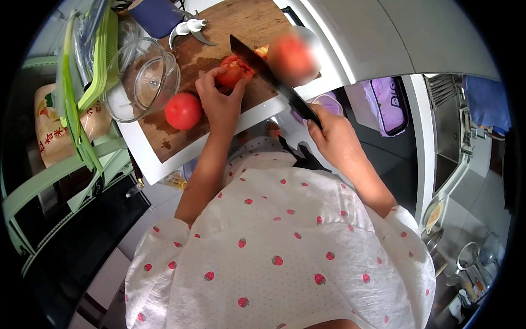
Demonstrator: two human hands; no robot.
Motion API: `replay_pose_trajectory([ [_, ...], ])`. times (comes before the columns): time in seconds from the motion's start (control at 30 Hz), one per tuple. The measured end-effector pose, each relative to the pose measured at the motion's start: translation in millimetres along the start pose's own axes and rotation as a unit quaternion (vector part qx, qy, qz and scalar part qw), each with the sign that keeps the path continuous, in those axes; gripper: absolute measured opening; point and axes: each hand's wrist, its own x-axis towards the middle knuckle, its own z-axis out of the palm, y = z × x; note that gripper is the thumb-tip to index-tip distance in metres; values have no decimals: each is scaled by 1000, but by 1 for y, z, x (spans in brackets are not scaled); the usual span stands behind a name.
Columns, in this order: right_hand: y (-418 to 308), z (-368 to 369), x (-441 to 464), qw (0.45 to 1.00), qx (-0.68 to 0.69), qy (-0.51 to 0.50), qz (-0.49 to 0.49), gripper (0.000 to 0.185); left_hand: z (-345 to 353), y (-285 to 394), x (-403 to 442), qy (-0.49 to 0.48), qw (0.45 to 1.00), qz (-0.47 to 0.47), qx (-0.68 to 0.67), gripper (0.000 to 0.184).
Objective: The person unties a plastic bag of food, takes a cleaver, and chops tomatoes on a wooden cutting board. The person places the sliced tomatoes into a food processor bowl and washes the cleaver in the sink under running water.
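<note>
My right hand point(338, 138) is wrapped round the handle of a dark-bladed kitchen knife point(272, 78). Its blade reaches up and left across the wooden cutting board point(249, 21), beside a cut tomato point(234, 72). The fingers of my left hand point(221, 102) grip that tomato from the near side. Just left of this hand sits a whole tomato point(183, 111). On the knife's other side, a bowl point(310, 46) has red pieces in it, blurred in the view. Whether the blade touches the tomato I cannot tell.
A clear glass bowl point(174, 82) stands at the board's left edge. A white hub with curved metal blades point(190, 26) lies at the back beside a dark blue container point(155, 15). Green onions point(70, 98) and a green rack point(104, 60) are at far left.
</note>
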Motion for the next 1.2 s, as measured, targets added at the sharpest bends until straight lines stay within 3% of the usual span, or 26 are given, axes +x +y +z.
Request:
replay_pose_trajectory([
  [0.13,-2,0,6,998,-66,-17,1,28,-2,1,-2,-7,999,31,21,42],
  [0.3,-6,-1,15,993,-114,-43,2,28,-3,-3,-9,-14,999,-26,-27,38],
  [0.43,-10,-1,19,994,-97,-46,-3,28,-2,-7,-11,-5,998,-21,-62,37],
  [0.6,-14,-4,18,996,-68,-49,8,27,4,-22,-11,-7,972,-106,-212,36],
  [0.93,-15,10,23,977,-206,-41,-26,32,3,-14,-7,-16,995,-53,-84,34],
  [1.2,-6,35,59,977,-201,-74,-12,22,1,-19,-9,-23,996,-49,-66,32],
])
